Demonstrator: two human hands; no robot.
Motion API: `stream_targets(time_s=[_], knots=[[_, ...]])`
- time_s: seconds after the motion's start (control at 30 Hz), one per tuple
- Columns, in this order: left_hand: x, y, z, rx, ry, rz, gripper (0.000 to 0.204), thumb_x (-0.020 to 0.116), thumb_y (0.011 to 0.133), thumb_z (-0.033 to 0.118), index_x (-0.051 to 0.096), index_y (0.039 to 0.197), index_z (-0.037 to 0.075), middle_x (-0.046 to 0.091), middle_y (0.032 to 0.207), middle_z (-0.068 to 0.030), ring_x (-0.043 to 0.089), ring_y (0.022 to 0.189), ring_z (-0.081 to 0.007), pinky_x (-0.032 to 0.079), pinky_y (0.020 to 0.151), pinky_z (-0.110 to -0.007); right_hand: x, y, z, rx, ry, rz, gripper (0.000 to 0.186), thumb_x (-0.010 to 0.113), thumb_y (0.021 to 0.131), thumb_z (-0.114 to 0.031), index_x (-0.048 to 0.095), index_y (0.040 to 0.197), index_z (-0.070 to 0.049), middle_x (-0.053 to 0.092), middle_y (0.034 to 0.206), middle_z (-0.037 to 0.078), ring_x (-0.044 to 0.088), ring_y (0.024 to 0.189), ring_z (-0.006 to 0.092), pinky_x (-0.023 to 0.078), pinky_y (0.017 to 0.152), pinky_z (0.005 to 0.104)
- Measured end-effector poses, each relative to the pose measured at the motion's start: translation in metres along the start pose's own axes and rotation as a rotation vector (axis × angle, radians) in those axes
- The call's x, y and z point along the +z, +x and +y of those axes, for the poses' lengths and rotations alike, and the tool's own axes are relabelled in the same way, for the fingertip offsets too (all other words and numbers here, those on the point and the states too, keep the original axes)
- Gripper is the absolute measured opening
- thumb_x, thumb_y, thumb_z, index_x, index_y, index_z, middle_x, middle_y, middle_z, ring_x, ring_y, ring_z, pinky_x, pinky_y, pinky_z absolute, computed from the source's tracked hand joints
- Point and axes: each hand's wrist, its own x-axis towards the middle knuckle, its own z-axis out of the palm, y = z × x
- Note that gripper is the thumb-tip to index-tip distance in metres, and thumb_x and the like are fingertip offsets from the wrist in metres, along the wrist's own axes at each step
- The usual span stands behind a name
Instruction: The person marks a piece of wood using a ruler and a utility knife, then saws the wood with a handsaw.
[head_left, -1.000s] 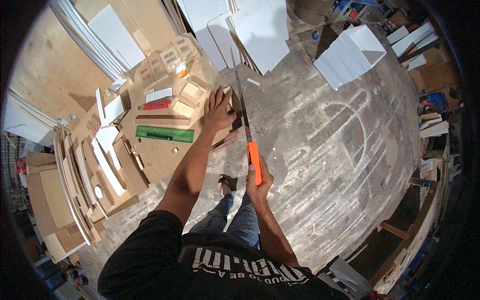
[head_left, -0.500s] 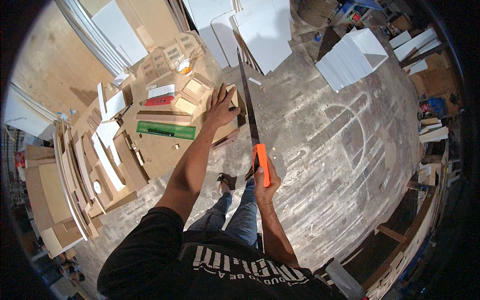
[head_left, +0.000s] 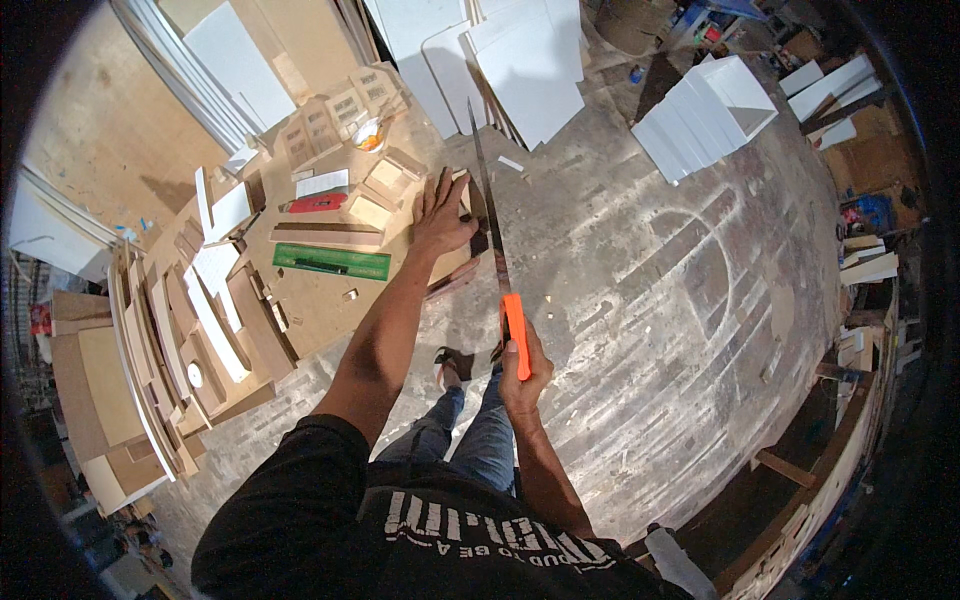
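Observation:
My right hand (head_left: 528, 375) is closed around the orange handle of a handsaw (head_left: 515, 330). Its long dark blade points away from me, just right of the table's right edge. My left hand (head_left: 441, 215) lies palm down with fingers spread on a wooden piece (head_left: 462, 185) at that edge. Most of this piece is hidden under the hand. The blade passes close beside my left fingers; whether it touches the wood I cannot tell. Left of the hand lie small wooden blocks (head_left: 387, 176), a red utility knife (head_left: 317, 203), a wooden strip (head_left: 327, 234) and a green ruler-like plate (head_left: 332, 262).
The wooden table (head_left: 300, 330) also carries a small white bowl (head_left: 369, 136) and many wood offcuts on its left. White panels (head_left: 525, 70) lean beyond it. On the concrete floor (head_left: 650, 330) stands a white box (head_left: 705, 120). A wooden frame (head_left: 800, 490) stands at lower right.
The saw and my right hand have shifted slightly left and a little toward me, bringing the blade nearer the table edge. My left hand has stayed in place.

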Motion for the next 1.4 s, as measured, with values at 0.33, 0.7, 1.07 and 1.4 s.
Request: stream_targets(time_s=[0.33,0.7,1.07,1.4], knots=[[-0.005,0.0,0.006,-0.05,0.045,-0.044,0.096,0.071,0.081,0.039,0.017,0.16,0.03,0.003,0.169,-0.001,-0.003,0.155,-0.029,0.003,0.124,-0.049,-0.008,-0.005,0.0,0.034,0.009,-0.059,0.045,0.057,0.099,-0.023,0.058,0.133,0.006,0.069,0.117,0.022,0.068,0.103,0.0253,0.053,0.087,0.0361],[-0.002,-0.001,0.009,-0.061,0.018,-0.036,0.096,0.071,0.08,0.035,0.018,0.159,0.03,0.003,0.169,-0.0029,-0.001,0.155,-0.0311,0.003,0.124,-0.052,-0.009,-0.017,0.003,-0.083,-0.037,0.026,0.045,0.059,0.096,-0.018,0.058,0.136,0.003,0.073,0.106,0.018,0.071,0.089,0.0197,0.054,0.078,0.0323],[0.005,0.0,0.006,-0.055,0.052,-0.031,0.095,0.071,0.08,0.039,0.018,0.159,0.03,0.004,0.169,-0.0019,-0.002,0.155,-0.0306,0.001,0.124,-0.05,-0.024,-0.013,-0.004,-0.074,-0.059,0.02,0.046,0.058,0.098,-0.031,0.062,0.129,0.003,0.072,0.101,0.013,0.067,0.083,0.0168,0.053,0.075,0.0304],[0.003,0.003,0.003,-0.049,0.076,-0.003,0.097,0.072,0.078,0.039,0.017,0.159,0.03,0.004,0.169,-0.0006,-0.001,0.155,-0.0301,0.001,0.124,-0.05,-0.022,-0.017,-0.011,0.057,-0.047,-0.047,0.047,0.056,0.1,-0.029,0.06,0.129,0.007,0.07,0.113,0.021,0.068,0.098,0.0239,0.053,0.085,0.0357]])
